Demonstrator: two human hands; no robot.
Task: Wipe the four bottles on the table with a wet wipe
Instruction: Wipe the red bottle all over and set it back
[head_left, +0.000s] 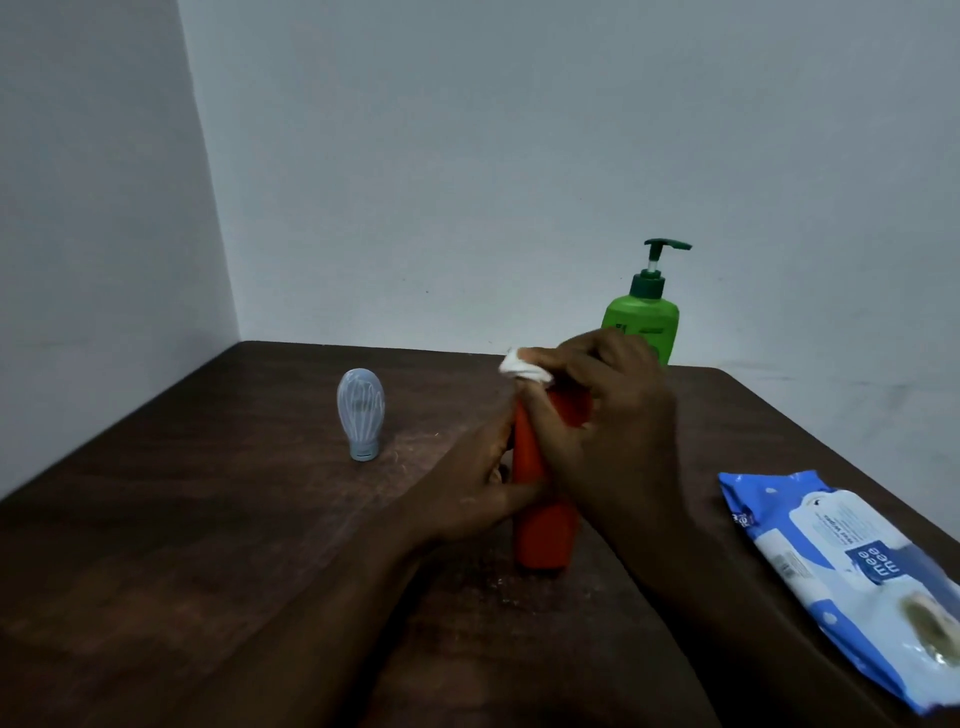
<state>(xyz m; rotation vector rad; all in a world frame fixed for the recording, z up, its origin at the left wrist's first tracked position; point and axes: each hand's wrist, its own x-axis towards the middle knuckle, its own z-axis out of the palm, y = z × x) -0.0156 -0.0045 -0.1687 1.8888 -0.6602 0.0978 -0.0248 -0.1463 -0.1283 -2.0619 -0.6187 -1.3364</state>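
Observation:
A tall orange-red bottle (543, 530) stands upright in the middle of the dark wooden table (208, 519). My left hand (483, 478) grips its left side at mid height. My right hand (608, 415) holds a crumpled white wet wipe (519, 366) against the top of that bottle and hides its cap. A small pale blue bottle (360, 413) stands on its cap to the left, apart from both hands. A green pump bottle (647, 312) stands at the back right, partly behind my right hand. No fourth bottle can be seen.
A blue and white pack of wet wipes (852, 577) lies flat near the table's right edge. Grey walls meet in a corner behind the table's far left. The table's right edge runs diagonally past the pack.

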